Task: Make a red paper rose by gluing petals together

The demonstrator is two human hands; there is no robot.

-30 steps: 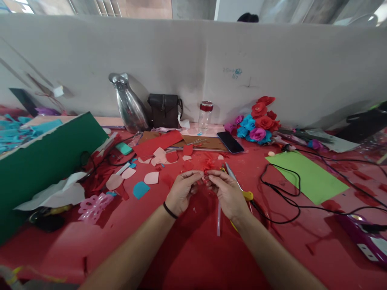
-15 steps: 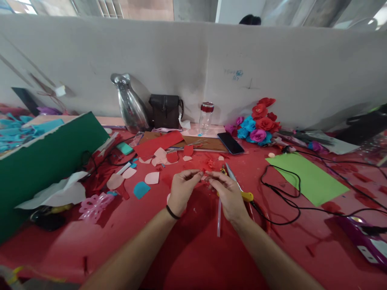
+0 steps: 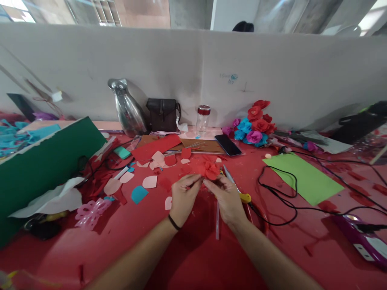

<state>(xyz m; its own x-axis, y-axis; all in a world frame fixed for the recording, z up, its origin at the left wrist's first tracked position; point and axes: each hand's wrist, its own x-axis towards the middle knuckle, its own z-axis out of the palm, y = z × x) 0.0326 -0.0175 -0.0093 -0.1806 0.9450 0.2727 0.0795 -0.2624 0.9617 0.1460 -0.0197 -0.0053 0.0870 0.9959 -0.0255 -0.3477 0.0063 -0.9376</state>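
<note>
My left hand (image 3: 184, 197) and my right hand (image 3: 227, 196) meet over the middle of the red table (image 3: 193, 249), fingers pinched together on a small red paper flower (image 3: 209, 169) held just above the tabletop. A black band sits on my left wrist. Right of my right hand lie scissors with a yellow handle (image 3: 238, 189), and a clear glue stick (image 3: 217, 219) lies under that wrist. Pink and blue paper petals (image 3: 142, 183) are scattered to the left.
A green board (image 3: 45, 165) leans at left. A silver vase (image 3: 128, 108), dark bag (image 3: 163, 114), jar (image 3: 202, 119), phone (image 3: 228, 144) and paper flower bunch (image 3: 254, 127) line the partition. Green sheet (image 3: 304, 179), black cables (image 3: 281, 201) and a purple device (image 3: 363, 241) lie right.
Both hands stayed together at the table's middle; the red flower between the fingertips shows larger and more spread out. The view has shifted slightly.
</note>
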